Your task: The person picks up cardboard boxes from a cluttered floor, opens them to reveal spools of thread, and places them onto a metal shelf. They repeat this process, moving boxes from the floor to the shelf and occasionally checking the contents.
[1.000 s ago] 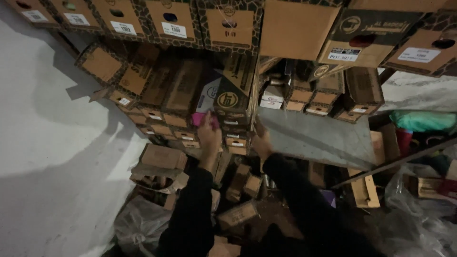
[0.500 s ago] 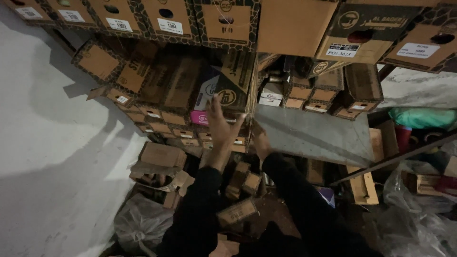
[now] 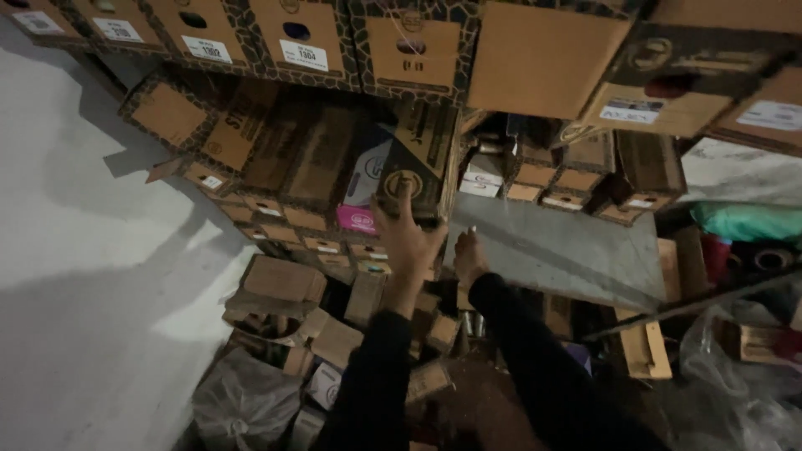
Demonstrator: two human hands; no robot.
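While the view is looking up a tall stack of brown cardboard boxes point(image 3: 276, 159), a pale wall point(image 3: 75, 250) is taking up the left side of the scene and a crumpled plastic bag point(image 3: 242, 401) is lying near its foot among loose boxes. Just right of the stack's middle, a white box with a pink end point(image 3: 361, 188) is sitting wedged among the brown ones, its pink end facing out. The left hand point(image 3: 409, 238), coming out of a dark sleeve, is reaching up with its fingers spread wide, and the fingertips are pressing against a dark box with a round gold mark point(image 3: 413, 167) that is standing just beside the white one. Nothing is being gripped by that hand. Just to its right and a little nearer, the right hand point(image 3: 469, 259) is raised with its fingers loosely curled; whether it is touching anything I cannot tell. Farther right, a grey shelf board point(image 3: 551, 246) is slanting across, small boxes point(image 3: 576, 171) are sitting above it, and a green bundle point(image 3: 743, 221) is lying at the far right edge.
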